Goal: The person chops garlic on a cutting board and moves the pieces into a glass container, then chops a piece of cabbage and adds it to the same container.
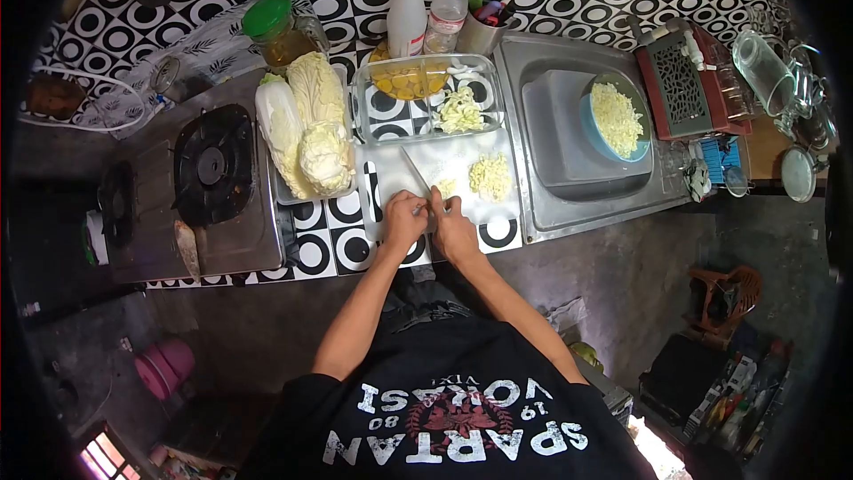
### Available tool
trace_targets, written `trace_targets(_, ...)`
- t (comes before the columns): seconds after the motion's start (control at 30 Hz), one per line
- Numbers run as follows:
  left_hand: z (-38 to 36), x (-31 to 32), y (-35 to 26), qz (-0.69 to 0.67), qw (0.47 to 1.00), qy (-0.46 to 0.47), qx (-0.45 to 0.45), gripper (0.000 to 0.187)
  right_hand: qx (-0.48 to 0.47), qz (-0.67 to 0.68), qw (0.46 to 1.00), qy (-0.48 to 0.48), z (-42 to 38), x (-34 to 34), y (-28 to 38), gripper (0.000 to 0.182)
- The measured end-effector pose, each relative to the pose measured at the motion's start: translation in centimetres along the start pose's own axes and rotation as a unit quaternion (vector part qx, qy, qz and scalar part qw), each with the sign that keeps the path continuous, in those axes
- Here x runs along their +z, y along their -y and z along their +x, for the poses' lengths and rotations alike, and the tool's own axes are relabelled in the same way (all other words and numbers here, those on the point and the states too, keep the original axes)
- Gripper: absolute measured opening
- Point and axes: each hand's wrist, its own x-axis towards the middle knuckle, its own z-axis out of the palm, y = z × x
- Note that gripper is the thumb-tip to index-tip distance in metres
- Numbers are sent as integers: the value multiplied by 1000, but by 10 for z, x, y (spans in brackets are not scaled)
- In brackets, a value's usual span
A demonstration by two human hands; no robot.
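Observation:
On the white cutting board (384,180), my right hand (453,229) is closed around a knife (414,164), whose blade points away and to the left. My left hand (404,216) sits close beside it with curled fingers; whatever they hold is hidden. Just beyond the knife lies a little chopped cabbage (447,186), and a larger pile of chopped cabbage (490,178) is at the board's right side. Behind the board stands a clear glass dish (362,111) with cut cabbage pieces (461,110) in its right part.
Left of the board, whole napa cabbages (316,116) fill a tray beside the gas stove (213,160). A blue bowl of chopped cabbage (616,121) stands in the sink (555,204) at right. Bottles (445,18) and a green-lidded jar (275,31) line the back.

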Motion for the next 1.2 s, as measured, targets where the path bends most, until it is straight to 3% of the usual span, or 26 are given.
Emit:
trace_targets(0.37, 2, -2, -4, -6, 1000, -3, -13, 7, 17, 18, 1000, 11, -32, 5, -7, 81)
trace_targets(0.7, 0, 0, -1, -13, 1000, -14, 7, 10, 16, 32, 999, -22, 0, 5, 5, 73)
trace_targets(1.0, 0, -1, -4, -6, 1000, -14, 11, 9, 36, 30, 999, 20, -14, -5, 11, 70)
trace_targets(1.2, 1, 1, 0, -19, 1000, -10, 17, 7, 39, 17, 999, -8, -12, 10, 7, 69)
